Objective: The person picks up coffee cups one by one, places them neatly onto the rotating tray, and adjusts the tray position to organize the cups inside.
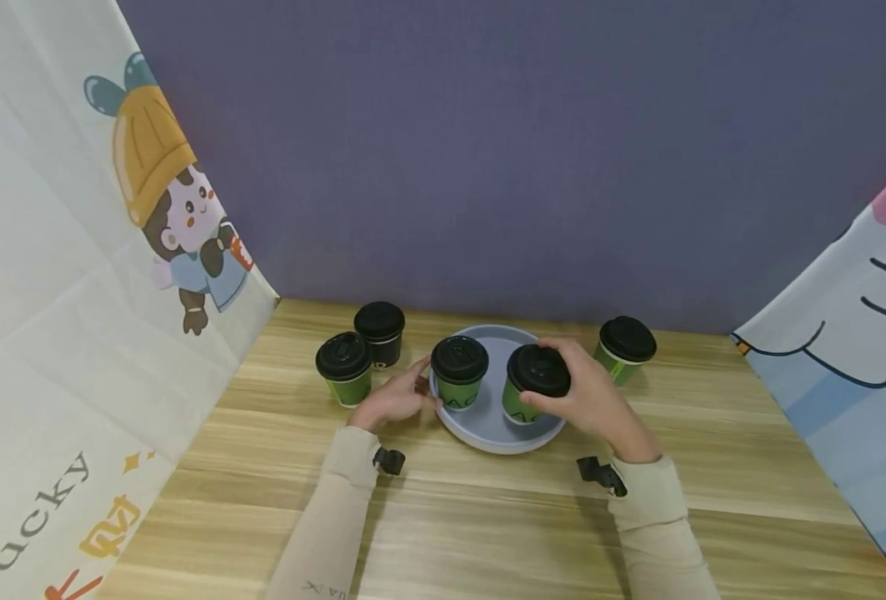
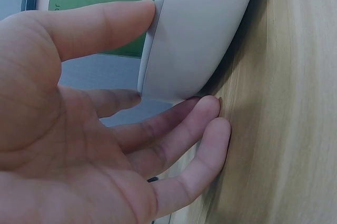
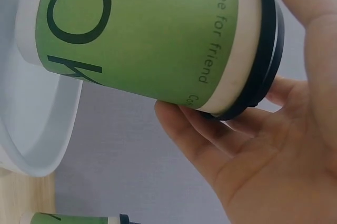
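My right hand (image 1: 588, 396) grips a green paper coffee cup (image 1: 519, 406) from above, round its black lid (image 3: 268, 50). In the right wrist view the cup leans, its white base close over the tray. My left hand (image 1: 399, 398) touches the left side of the round, pale grey-blue tray (image 1: 497, 442). In the left wrist view its thumb tip meets the tray's rim, and the loosely bent fingers lie along the lower outer wall. Another lidded green cup (image 1: 459, 392) stands upright on the tray's left part, beside the left hand.
Left of the tray stand a green cup (image 1: 350, 387) and a black cup (image 1: 385, 350), both with black lids. Another green cup (image 1: 613, 364) is at the back right, behind the right hand. A purple-grey panel (image 1: 488, 167) rises behind the wooden table (image 1: 488, 525); printed cloths hang on both sides.
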The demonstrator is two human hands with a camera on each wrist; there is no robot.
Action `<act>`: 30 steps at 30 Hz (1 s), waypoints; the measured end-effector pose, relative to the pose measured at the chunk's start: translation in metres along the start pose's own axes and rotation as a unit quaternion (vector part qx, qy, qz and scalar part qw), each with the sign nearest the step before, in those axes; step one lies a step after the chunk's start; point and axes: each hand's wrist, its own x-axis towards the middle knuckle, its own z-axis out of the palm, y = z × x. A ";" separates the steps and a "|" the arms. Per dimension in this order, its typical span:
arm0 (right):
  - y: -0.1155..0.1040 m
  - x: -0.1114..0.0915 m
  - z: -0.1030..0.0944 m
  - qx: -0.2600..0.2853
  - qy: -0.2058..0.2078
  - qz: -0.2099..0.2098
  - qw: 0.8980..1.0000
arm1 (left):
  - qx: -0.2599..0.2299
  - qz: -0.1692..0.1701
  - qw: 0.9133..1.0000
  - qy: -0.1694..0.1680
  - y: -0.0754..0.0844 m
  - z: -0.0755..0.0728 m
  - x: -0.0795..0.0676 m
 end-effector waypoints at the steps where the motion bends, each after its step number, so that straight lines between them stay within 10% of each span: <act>1: -0.001 0.000 0.001 0.000 -0.002 -0.002 1.000 | 0.000 0.000 1.000 0.000 0.000 0.000 0.000; 30: -0.021 0.006 0.029 -0.009 -0.037 -0.037 0.999 | -0.011 0.005 1.000 -0.003 -0.005 -0.009 -0.004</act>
